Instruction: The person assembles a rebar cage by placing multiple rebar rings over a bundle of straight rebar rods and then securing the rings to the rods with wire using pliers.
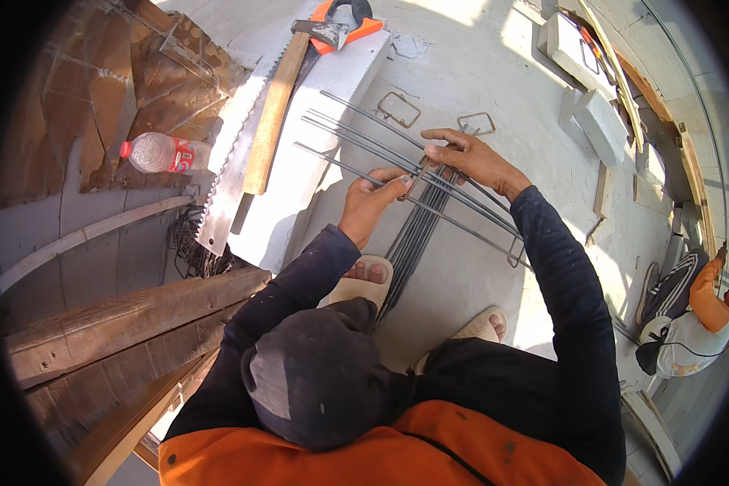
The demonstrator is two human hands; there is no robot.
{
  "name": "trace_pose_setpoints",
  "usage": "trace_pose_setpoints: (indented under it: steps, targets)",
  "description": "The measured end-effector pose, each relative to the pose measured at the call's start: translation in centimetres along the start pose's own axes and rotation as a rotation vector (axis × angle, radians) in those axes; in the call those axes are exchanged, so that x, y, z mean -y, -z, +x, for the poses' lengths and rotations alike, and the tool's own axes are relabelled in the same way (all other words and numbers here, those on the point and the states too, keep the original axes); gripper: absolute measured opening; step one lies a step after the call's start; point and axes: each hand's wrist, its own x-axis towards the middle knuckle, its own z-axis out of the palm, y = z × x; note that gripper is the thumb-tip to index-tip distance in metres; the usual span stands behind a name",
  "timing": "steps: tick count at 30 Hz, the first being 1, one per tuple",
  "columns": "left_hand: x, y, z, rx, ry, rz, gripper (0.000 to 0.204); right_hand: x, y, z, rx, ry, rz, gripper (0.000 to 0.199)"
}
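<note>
Several thin steel rods (350, 139) run side by side across the middle, from the white block's edge down to the right. A rectangular wire stirrup (420, 175) encloses them between my hands. My left hand (368, 204) is closed, its thumb and fingers pinching the nearest rod beside that stirrup. From the right, my right hand (484, 165) grips the stirrup's upper side, with its index finger stretched over the rods; some fingertips are hidden. Farther along the rods hangs a second stirrup (513, 253). Underneath, a bundle of rods (414, 247) lies between my sandalled feet.
Two loose stirrups (398, 110) lie on the concrete floor beyond. A handsaw (222, 202) and a hammer (272, 121) rest on the long white block (296, 174) at left. Nearby are a plastic bottle (164, 153) and timber beams (138, 324). Another person (688, 332) crouches at right.
</note>
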Motion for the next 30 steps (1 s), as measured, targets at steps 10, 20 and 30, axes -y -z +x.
trace_pose_setpoints:
  steps: [10, 20, 30]
  targets:
    - [1.2, -1.3, 0.0, 0.071, 0.064, 0.058, 0.034, -2.2, 0.6, -0.7, 0.018, 0.014, -0.099, 0.068]
    - [2.7, -0.1, -0.9, -0.009, -0.029, 0.161, 0.049, -4.5, 2.8, -4.5, -0.314, 0.105, -0.267, 0.103]
    - [6.2, 6.4, -0.5, 0.229, 0.385, 0.535, 0.036, -9.0, -4.7, -28.2, 0.01, -0.194, -0.127, 0.051]
